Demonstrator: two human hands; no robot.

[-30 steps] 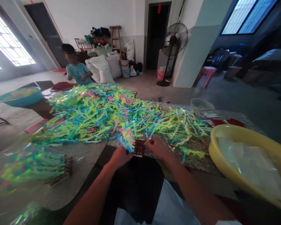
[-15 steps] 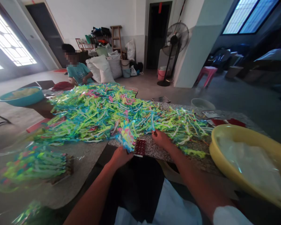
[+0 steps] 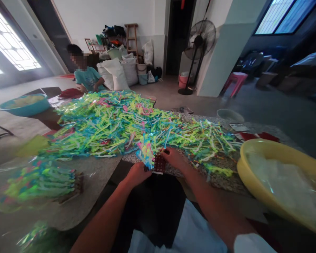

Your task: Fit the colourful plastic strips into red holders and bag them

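My left hand (image 3: 137, 174) is closed on the near left edge of a dark red card (image 3: 160, 164) patterned with rows of small round marks. A cluster of blue, pink and yellow-green plastic strips (image 3: 146, 151) stands up from the card's left part. Above the card's right side, my right hand (image 3: 173, 159) pinches the lower end of a thin light-blue strip (image 3: 168, 137). Beyond both hands spreads a large heap of similar strips (image 3: 102, 123), mostly yellow-green, blue and white. The fingertips of my left hand are partly hidden by the strips.
A yellow basin (image 3: 241, 165) holding clear plastic stands at the right. On the left lies a clear bag (image 3: 39, 182) with a strip-filled card. A co-worker (image 3: 88, 79) sits behind the heap, near a blue basin (image 3: 28, 109). A standing fan (image 3: 198, 42) is farther back.
My right hand has moved left and slightly down with the strip, from beside the card to over its right side. My left hand keeps its hold on the card.
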